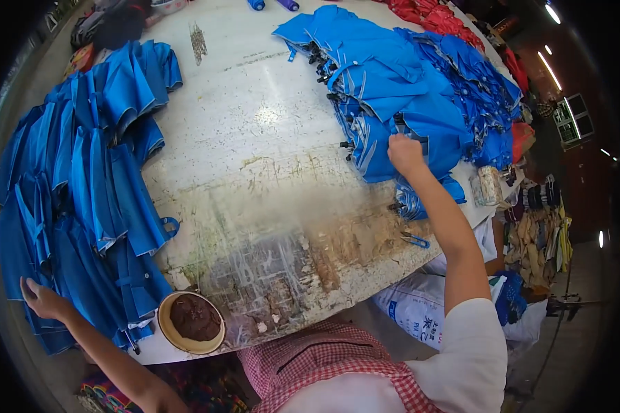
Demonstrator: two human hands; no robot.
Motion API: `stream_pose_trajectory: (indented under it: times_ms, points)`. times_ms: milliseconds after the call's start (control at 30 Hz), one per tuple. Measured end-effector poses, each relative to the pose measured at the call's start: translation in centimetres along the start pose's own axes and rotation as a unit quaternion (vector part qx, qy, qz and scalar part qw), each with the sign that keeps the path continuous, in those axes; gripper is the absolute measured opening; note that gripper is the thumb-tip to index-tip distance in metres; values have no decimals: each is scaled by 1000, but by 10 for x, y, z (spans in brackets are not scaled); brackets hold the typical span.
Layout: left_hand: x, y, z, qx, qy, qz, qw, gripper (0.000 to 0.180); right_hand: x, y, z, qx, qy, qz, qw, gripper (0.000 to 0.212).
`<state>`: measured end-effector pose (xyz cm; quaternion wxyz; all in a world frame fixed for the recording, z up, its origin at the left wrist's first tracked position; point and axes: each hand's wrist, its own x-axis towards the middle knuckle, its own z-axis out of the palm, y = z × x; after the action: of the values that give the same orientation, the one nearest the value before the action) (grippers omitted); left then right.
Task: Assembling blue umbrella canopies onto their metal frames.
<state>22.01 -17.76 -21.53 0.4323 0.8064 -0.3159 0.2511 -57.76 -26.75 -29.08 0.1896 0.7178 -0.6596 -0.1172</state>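
A heap of blue folded umbrellas [83, 172] lies along the left side of the table. My left hand [45, 301] rests at the near left edge of this heap, its fingers slightly apart against the blue cloth. Across the table at the right is a second heap of blue umbrellas [372, 82], with black ends and thin ribs showing along its left side. Over the near part of that heap, my right hand [405, 153] is closed on a blue umbrella, by a dark end beside its fingers. The exact grip is hidden by the hand.
A round tub of dark brown paste [193, 322] stands at the near left table edge. Small blue thread snips [415, 239] lie near the right edge of the worn table [255, 172]. Red cloth [437, 20] is piled at the far right; white sacks [413, 303] stand below.
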Motion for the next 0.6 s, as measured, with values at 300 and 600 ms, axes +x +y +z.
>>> stream_pose_trajectory:
  times_ms: [300,600]
  points:
    - [-368,311,-172,-560,-658,-454,219,65,-180,29,-266,466,399,46,788,12]
    - [-347,365,-139,-727,-489,-145,459,37,-389,59,-204,673,251,-28,695,14]
